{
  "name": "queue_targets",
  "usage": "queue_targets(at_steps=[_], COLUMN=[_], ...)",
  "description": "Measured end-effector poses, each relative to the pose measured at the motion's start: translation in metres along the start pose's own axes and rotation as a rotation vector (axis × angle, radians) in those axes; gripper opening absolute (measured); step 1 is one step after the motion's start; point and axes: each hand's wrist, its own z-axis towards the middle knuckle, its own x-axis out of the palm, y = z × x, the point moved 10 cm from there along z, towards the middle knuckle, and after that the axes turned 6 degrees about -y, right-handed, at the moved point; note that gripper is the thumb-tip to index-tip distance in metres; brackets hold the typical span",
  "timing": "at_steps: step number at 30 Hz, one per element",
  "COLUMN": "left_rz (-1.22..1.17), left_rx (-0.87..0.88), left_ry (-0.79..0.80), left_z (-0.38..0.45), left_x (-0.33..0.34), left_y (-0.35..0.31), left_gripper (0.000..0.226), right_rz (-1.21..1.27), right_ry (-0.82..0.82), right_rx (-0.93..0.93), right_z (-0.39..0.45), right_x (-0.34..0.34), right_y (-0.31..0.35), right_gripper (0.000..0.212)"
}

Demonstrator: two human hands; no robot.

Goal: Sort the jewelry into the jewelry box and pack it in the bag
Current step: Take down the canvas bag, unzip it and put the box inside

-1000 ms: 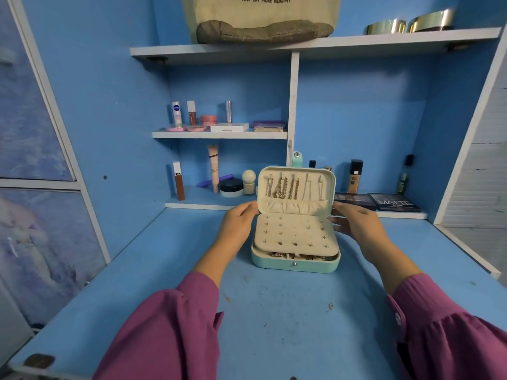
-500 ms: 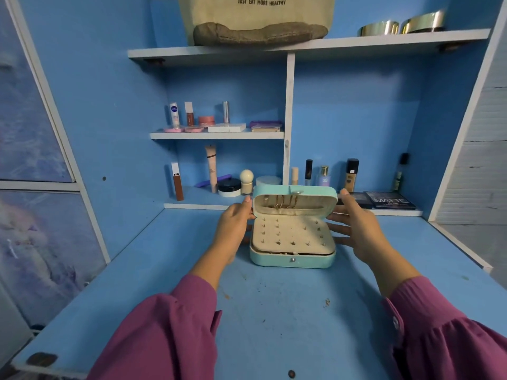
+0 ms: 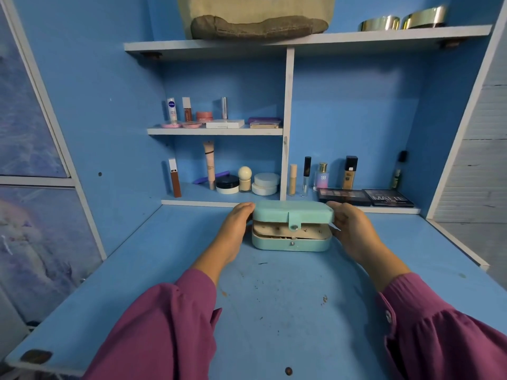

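A mint-green jewelry box sits on the blue desk, its lid tilted down and nearly closed, leaving a narrow gap. Through the gap shows the cream insert with studs. A snap tab hangs from the lid's front edge. My left hand holds the lid's left end, thumb on top. My right hand holds the lid's right end. A beige canvas bag with a dark base stands on the top shelf, straight above the box.
Cosmetics bottles, tubes and jars line the low shelf behind the box; two eyeshadow palettes lie at its right. More cosmetics sit on the middle shelf. Two gold tins rest on the top shelf at right.
The lid has swung down from upright to nearly closed, hiding the hanging chains. Both hands followed it down at its ends.
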Motion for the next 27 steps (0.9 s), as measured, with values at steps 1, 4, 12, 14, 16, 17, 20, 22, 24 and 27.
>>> queue_targets(at_steps=[1, 4, 12, 14, 16, 17, 20, 22, 24, 27], left_rz=[0.009, 0.054, 0.380, 0.468, 0.576, 0.610, 0.668, 0.708, 0.735, 0.766], left_rx=[0.004, 0.020, 0.243, 0.281, 0.326, 0.344, 0.349, 0.337, 0.326, 0.333], left_ry=[-0.001, 0.010, 0.202, 0.251, 0.250, 0.241, 0.187, 0.149, 0.127, 0.115], left_z=[0.000, -0.003, -0.036, -0.043, -0.046, -0.047, -0.050, -0.049, -0.049, -0.051], left_x=[-0.001, 0.000, 0.011, 0.015, 0.015, 0.015, 0.012, 0.009, 0.007, 0.005], left_y=[0.000, 0.001, -0.015, -0.013, -0.013, -0.014, -0.016, -0.016, -0.017, -0.020], left_gripper=[0.013, 0.018, 0.047, 0.062, 0.074, 0.076, 0.074, 0.071, 0.068, 0.065], right_rz=[-0.009, -0.067, -0.395, -0.597, -0.792, -0.839, -0.859, -0.829, -0.808, -0.809], right_ry=[-0.012, -0.036, 0.123, 0.189, 0.206, 0.201, 0.159, 0.140, 0.137, 0.132], right_rx=[-0.002, -0.013, -0.226, -0.317, -0.432, -0.477, -0.529, -0.521, -0.507, -0.502], right_z=[0.001, 0.003, -0.033, -0.042, -0.045, -0.046, -0.048, -0.048, -0.048, -0.048], right_x=[-0.002, -0.006, 0.014, 0.023, 0.028, 0.029, 0.028, 0.026, 0.026, 0.026], right_y=[-0.001, -0.003, 0.009, 0.006, 0.006, 0.006, 0.009, 0.010, 0.010, 0.010], right_gripper=[0.024, 0.032, 0.043, 0.048, 0.056, 0.059, 0.060, 0.059, 0.056, 0.054])
